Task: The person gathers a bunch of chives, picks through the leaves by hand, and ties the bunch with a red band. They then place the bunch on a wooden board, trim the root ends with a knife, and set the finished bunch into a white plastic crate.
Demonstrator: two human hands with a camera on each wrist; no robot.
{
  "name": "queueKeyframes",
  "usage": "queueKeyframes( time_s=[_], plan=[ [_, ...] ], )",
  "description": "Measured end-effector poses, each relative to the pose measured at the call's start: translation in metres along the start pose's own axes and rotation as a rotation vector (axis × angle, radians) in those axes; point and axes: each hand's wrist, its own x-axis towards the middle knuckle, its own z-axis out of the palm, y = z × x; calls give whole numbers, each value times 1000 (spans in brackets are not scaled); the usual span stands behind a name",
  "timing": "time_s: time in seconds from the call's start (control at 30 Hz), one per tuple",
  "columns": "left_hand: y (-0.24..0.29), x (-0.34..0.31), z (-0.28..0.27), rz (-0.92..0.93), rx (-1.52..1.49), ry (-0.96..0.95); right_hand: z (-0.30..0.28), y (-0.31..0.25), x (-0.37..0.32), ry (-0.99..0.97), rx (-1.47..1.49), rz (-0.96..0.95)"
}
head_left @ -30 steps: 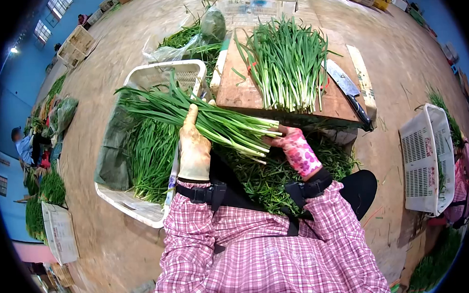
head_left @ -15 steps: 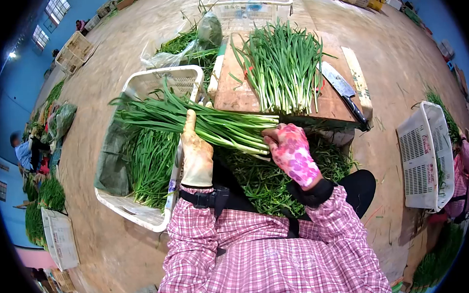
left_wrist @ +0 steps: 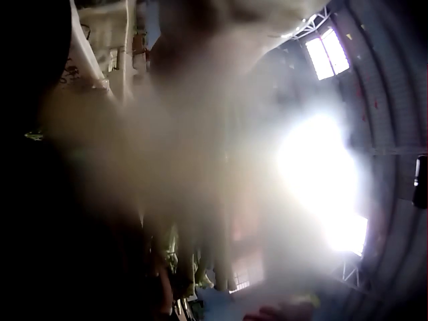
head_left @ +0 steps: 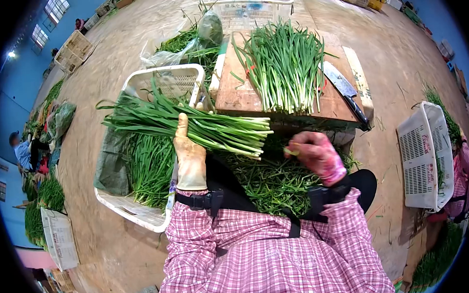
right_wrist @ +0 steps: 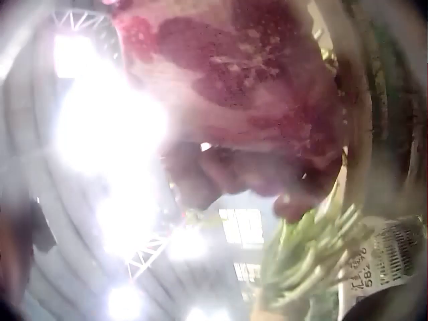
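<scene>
In the head view, the left hand (head_left: 190, 158), in a pale stained glove, grips a bunch of long green stalks (head_left: 223, 130) around its middle, thumb lying along the top. The pale cut ends point right and the leaves hang over a white basket (head_left: 138, 220). To the right of those ends, apart from them, the right hand (head_left: 319, 156), in a pink patterned glove with bare fingertips, pinches a small yellowish-green scrap (head_left: 292, 152). In the right wrist view the stalk ends (right_wrist: 311, 247) show below the curled fingers. The left wrist view is mostly blurred.
A wooden board (head_left: 235, 96) ahead holds a pile of green stalks (head_left: 286, 71) and a knife (head_left: 345, 92). Loose trimmings (head_left: 270, 187) lie below the hands. White crates stand at the far right (head_left: 418, 159), far left (head_left: 60, 240) and behind the board (head_left: 249, 12).
The right hand has left the stalk ends and moved right, carrying the scrap. The left hand and its bunch have shifted slightly left.
</scene>
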Motion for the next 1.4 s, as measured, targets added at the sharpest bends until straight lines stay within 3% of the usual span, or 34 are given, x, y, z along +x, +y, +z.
queueKeyframes(
  time_s=[0.03,0.07,0.13,0.17,0.2,0.27,0.37,0.47,0.6,0.67,0.73,0.77,0.87,1.03,1.13,1.23,1.27,1.33,1.4],
  plan=[
    [2,7,-6,23,-31,15,-25,15,-5,-73,119,35],
    [6,6,-7,49,35,24,-34,-3,-5,-115,-488,163],
    [12,6,-5,-26,15,46,-33,18,-4,-9,-1418,266],
    [12,5,0,-40,14,60,-27,22,-7,123,-1403,7],
    [12,2,6,-50,9,78,-14,19,0,188,-834,135],
    [7,-2,10,-74,27,125,17,8,15,261,-528,68],
    [-1,-2,19,-67,95,229,38,28,39,307,-623,-26],
    [-7,3,13,-37,90,195,35,52,56,396,44,192],
    [-4,0,9,-71,63,166,32,60,55,458,-219,181],
    [1,0,6,-136,106,284,29,65,53,390,-170,130],
    [0,2,3,-123,89,275,25,69,52,324,-120,79],
    [-7,6,0,-75,50,208,24,72,52,247,-30,195],
    [-11,13,-9,-57,3,138,26,61,45,187,105,269],
    [-9,10,-8,-65,-10,41,33,36,41,-56,-12,314],
    [-6,5,-12,-78,-43,-95,35,55,42,-20,461,243],
    [-3,9,-22,-156,-202,-288,34,55,35,-7,530,254],
    [-5,11,-25,-101,-219,-312,34,55,34,-17,580,250],
    [-6,10,-22,7,-253,-361,33,57,38,-55,176,166],
    [-5,9,-20,-2,-219,-369,43,52,40,17,77,234]
  ],
)
